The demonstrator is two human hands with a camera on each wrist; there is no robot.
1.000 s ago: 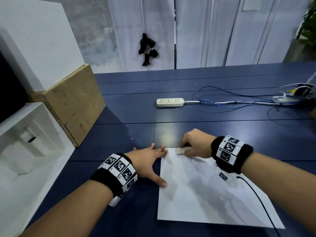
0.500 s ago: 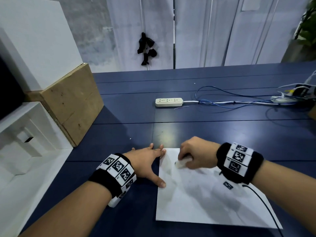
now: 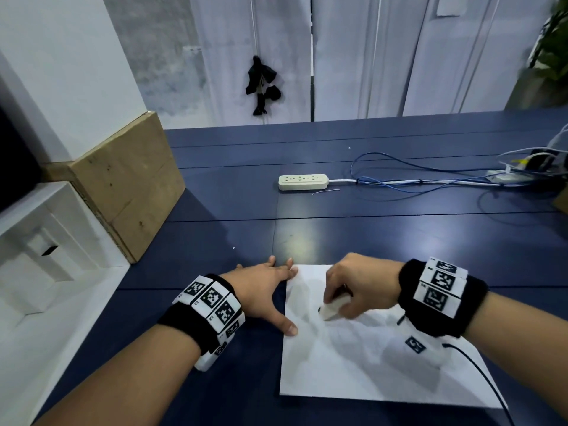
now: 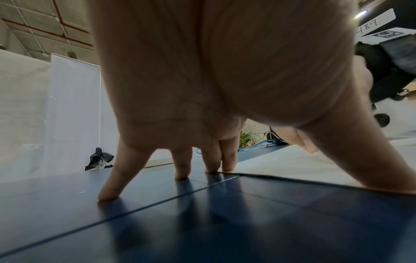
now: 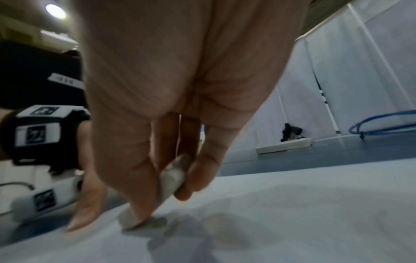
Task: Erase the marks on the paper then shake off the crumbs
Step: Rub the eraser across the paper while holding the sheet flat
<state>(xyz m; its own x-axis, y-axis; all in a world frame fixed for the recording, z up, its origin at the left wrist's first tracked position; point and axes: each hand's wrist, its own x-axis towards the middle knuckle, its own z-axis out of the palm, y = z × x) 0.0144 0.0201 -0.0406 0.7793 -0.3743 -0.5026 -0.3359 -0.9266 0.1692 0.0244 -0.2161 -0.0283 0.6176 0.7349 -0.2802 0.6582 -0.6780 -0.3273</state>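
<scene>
A white sheet of paper lies on the dark blue table. My right hand pinches a white eraser and presses its tip onto the sheet's upper left part, beside a small dark mark. In the right wrist view the eraser sits between thumb and fingers, its end on the paper. My left hand lies spread with straight fingers, index tip and thumb on the paper's left edge, the other fingertips on the table. Paper shows at right there.
A cream power strip with white and blue cables lies further back. A cardboard box and white foam packaging stand at the left. A black cable runs from my right wristband across the paper's right side.
My right hand has drawn the eraser down the sheet, from its top edge toward me. The left hand has stayed in place holding the paper's left edge.
</scene>
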